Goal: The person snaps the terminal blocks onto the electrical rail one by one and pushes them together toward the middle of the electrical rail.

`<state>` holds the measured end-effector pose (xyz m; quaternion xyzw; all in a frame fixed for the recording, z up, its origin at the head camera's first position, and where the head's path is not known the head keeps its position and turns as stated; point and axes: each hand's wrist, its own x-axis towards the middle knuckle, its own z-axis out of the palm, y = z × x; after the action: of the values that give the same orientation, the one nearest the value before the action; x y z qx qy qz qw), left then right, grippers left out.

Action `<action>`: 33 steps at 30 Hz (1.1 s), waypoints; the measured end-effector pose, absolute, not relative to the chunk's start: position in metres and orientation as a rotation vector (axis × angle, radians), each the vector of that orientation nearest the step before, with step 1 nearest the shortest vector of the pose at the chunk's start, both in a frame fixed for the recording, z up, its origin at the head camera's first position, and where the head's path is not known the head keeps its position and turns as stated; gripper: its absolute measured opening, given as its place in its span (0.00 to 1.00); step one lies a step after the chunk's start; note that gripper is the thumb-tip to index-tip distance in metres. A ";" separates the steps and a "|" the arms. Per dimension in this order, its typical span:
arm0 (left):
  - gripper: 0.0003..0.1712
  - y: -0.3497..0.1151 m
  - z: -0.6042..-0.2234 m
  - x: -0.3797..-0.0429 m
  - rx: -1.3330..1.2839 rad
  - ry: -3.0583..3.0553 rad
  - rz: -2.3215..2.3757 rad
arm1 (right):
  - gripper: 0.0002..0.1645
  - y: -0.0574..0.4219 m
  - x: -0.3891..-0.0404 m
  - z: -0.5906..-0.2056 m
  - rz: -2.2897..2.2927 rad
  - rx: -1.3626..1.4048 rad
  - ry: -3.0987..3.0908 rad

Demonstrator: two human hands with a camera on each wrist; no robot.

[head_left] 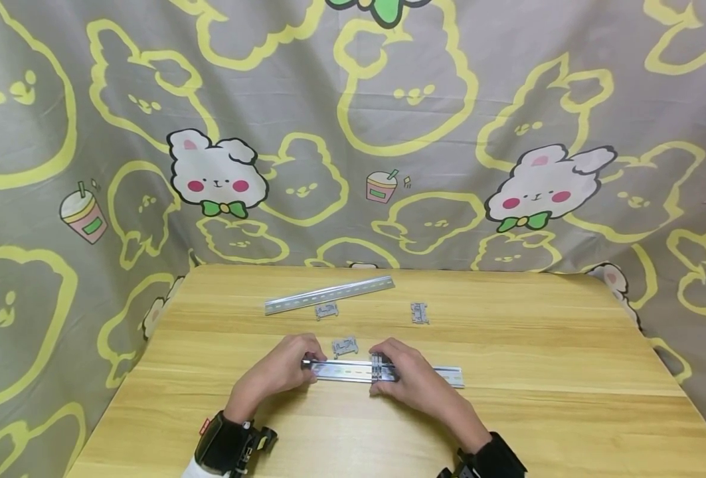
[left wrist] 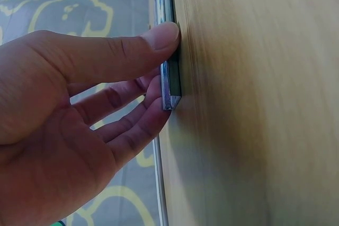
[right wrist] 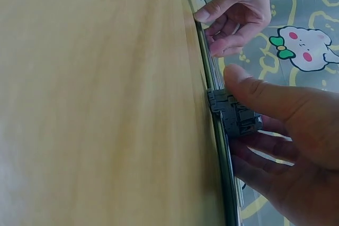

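A slotted metal DIN rail (head_left: 343,371) lies along the table near its front. My left hand (head_left: 289,364) pinches its left end, the thumb on the near edge and the fingers behind, as the left wrist view shows. Grey terminal blocks (right wrist: 235,114) sit across the rail around its middle; how many is hard to tell. My right hand (head_left: 409,375) grips these blocks between thumb and fingers, partly covering them. The rail's right end extends past this hand. Just behind the rail, between both hands, lies a loose grey terminal block (head_left: 345,346).
A second slotted rail (head_left: 329,295) lies slanted at the back of the wooden table (head_left: 568,372). One loose terminal block (head_left: 327,311) is just in front of it, and another terminal block (head_left: 420,313) is farther right. A patterned curtain (head_left: 305,179) hangs behind and at the sides.
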<state>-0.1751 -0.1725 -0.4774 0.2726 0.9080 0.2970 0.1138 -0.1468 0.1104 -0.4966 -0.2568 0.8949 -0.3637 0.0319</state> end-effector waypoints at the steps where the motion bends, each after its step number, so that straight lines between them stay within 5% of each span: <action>1: 0.18 -0.172 -0.477 -0.175 0.800 2.663 0.874 | 0.35 0.110 -0.147 -0.496 -1.119 -0.784 2.760; 33: 0.17 -0.172 -0.478 -0.175 0.788 2.654 0.877 | 0.31 0.115 -0.149 -0.496 -1.095 -0.752 2.813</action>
<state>-0.1745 -0.1718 -0.4775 0.2694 0.9075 0.2997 0.1186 -0.1493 0.1147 -0.4955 -0.2418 0.9041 -0.3519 0.0155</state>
